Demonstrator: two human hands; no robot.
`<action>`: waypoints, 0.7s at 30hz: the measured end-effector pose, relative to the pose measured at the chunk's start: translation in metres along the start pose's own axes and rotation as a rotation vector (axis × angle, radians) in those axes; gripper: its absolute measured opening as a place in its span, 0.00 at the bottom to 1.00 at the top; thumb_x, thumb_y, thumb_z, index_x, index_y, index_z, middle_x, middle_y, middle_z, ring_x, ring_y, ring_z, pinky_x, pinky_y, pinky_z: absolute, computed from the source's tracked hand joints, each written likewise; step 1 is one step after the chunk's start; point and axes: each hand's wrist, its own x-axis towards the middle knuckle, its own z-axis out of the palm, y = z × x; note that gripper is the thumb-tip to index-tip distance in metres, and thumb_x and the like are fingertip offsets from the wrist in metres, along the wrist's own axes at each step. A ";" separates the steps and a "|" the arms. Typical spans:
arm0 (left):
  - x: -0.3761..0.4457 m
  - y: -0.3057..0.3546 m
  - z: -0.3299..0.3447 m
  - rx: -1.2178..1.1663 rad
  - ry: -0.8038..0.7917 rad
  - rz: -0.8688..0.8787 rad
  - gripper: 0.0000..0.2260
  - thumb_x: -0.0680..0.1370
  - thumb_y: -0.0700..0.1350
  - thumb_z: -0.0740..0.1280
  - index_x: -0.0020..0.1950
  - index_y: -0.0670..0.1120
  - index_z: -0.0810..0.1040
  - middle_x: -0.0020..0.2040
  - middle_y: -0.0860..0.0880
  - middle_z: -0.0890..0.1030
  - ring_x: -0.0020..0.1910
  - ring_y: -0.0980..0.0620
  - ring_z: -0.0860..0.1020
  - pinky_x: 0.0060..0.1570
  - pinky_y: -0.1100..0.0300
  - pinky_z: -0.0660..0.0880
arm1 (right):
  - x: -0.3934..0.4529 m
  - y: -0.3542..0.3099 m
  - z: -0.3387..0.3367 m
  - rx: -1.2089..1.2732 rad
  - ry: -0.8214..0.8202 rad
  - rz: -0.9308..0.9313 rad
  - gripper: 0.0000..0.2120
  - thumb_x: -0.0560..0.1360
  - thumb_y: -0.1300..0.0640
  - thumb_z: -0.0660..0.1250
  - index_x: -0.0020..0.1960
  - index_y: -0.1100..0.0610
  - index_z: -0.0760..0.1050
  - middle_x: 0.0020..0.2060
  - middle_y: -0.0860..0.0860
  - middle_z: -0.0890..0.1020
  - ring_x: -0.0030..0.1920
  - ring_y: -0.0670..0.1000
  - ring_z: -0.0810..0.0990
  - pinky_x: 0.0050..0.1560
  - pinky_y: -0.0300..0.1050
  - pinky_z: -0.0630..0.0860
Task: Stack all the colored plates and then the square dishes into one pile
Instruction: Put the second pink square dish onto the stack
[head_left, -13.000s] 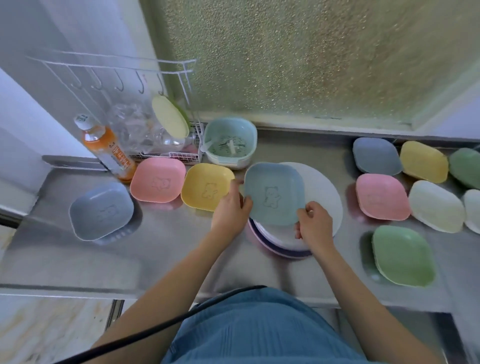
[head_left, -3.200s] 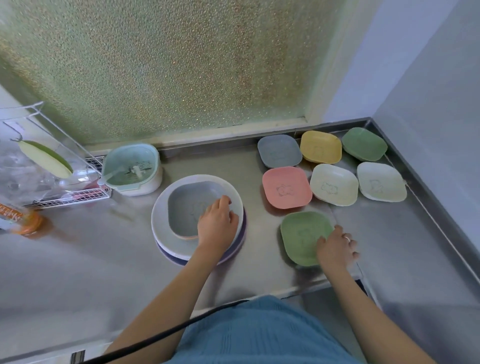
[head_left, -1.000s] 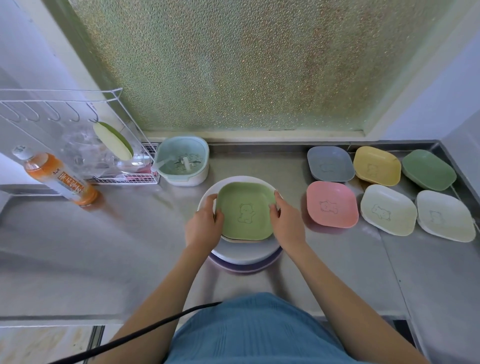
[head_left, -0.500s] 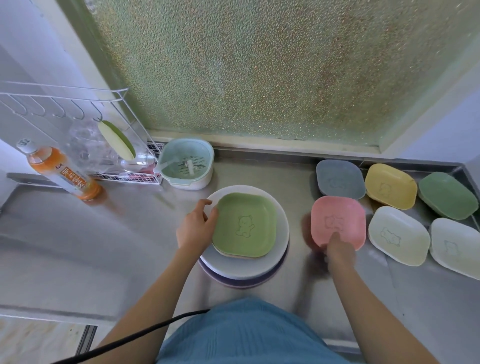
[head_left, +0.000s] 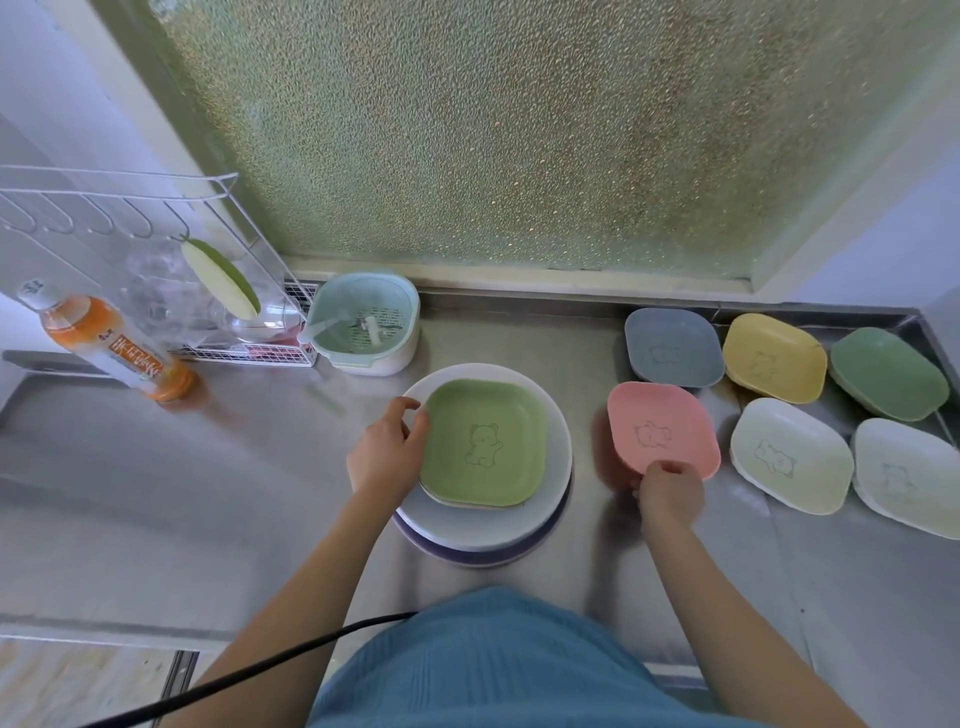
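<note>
A pile of round plates stands at the counter's centre, with several square dishes nested on top; the uppermost is green with a bear outline. My left hand touches that dish's left edge, fingers loosely curved. My right hand pinches the near edge of a pink square dish, whose near side is tilted up off the counter. To the right lie a grey dish, a yellow dish, a dark green dish and two pale dishes.
A teal strainer bowl stands behind the pile. A white wire rack and an orange drink bottle are at the left. The steel counter ends in a raised rim at the right corner.
My right hand left the green dish on the pile, reached right and took hold of the pink dish, lifting its near edge. My left hand stays at the green dish's left edge.
</note>
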 end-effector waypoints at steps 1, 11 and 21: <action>0.000 0.000 0.000 0.004 -0.001 0.004 0.13 0.79 0.55 0.53 0.57 0.53 0.73 0.35 0.50 0.77 0.38 0.44 0.75 0.38 0.56 0.69 | -0.008 -0.003 -0.001 -0.009 0.023 -0.038 0.12 0.75 0.61 0.57 0.54 0.62 0.76 0.46 0.60 0.82 0.47 0.62 0.79 0.43 0.47 0.73; -0.011 -0.003 -0.002 -0.038 -0.035 0.093 0.13 0.80 0.49 0.55 0.61 0.49 0.72 0.28 0.50 0.72 0.32 0.47 0.74 0.32 0.57 0.67 | -0.114 -0.047 0.002 0.175 -0.071 -0.452 0.09 0.76 0.58 0.61 0.45 0.59 0.80 0.33 0.52 0.81 0.40 0.54 0.78 0.41 0.45 0.71; -0.020 -0.004 -0.016 -0.242 -0.038 0.126 0.14 0.82 0.50 0.52 0.61 0.47 0.72 0.43 0.44 0.80 0.45 0.42 0.78 0.47 0.51 0.75 | -0.181 -0.028 0.029 -0.056 -0.321 -0.658 0.13 0.79 0.49 0.60 0.41 0.54 0.77 0.34 0.49 0.81 0.37 0.48 0.78 0.35 0.31 0.67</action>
